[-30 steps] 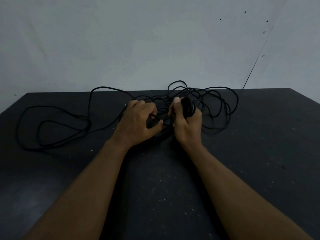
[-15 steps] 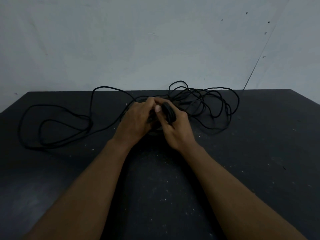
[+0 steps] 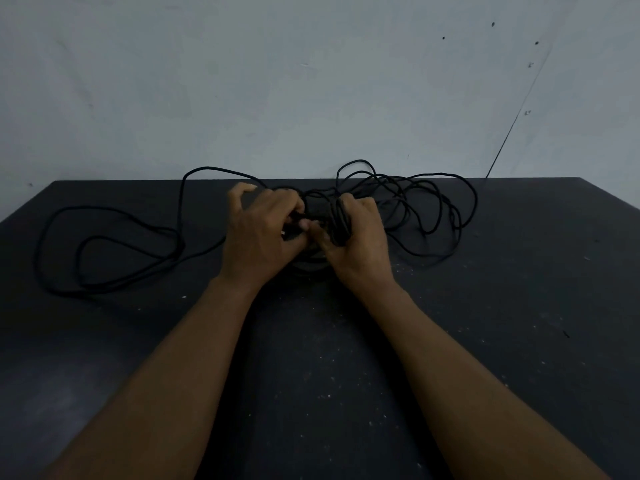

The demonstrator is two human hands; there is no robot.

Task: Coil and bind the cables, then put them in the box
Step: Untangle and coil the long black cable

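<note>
Black cable [image 3: 476, 202] sprawls along the far worktop [image 3: 519, 306]. Right hand [image 3: 360, 244] has its grip closed round a small coil [image 3: 341, 225]; left hand [image 3: 258, 233] pinches the cable beside it, contact lost in gloom.

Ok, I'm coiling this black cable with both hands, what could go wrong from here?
The tangle of black cable beyond the right hand crosses itself repeatedly; drawing it in could cinch a knot. The coil in that hand is unbound and may spring open if the grip slackens.
</note>
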